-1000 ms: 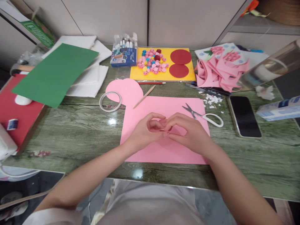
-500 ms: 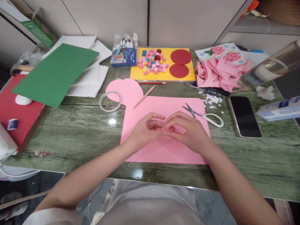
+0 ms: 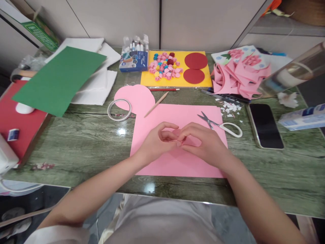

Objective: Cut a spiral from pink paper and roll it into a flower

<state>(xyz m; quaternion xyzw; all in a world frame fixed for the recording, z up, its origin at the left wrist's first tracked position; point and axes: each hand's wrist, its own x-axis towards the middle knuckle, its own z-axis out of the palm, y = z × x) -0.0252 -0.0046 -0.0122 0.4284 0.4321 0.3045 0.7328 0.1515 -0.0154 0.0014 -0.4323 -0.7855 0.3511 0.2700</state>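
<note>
Over the pink sheet [image 3: 157, 166], my left hand [image 3: 158, 140] and my right hand [image 3: 203, 142] meet at their fingertips. Both pinch a small pink paper piece [image 3: 179, 141], mostly hidden by the fingers. White-handled scissors [image 3: 231, 129] lie partly open on the sheet's right side, blades toward the upper left. A wooden stick [image 3: 156, 104] crosses the sheet's upper left corner. Beside it are pink paper circles [image 3: 138, 96] and a roll of white tape [image 3: 109, 110], which overlaps them.
Behind are a yellow pad [image 3: 175, 84] bearing small coloured paper rolls [image 3: 166, 66] and red circles [image 3: 196, 61], plus a marker box [image 3: 133, 60]. A phone [image 3: 265, 125] and pink scraps [image 3: 238, 76] lie right; green paper [image 3: 61, 79] lies left.
The fingertips of my right hand have shifted slightly around the pink piece, which shows less than before. My left hand stays almost still.
</note>
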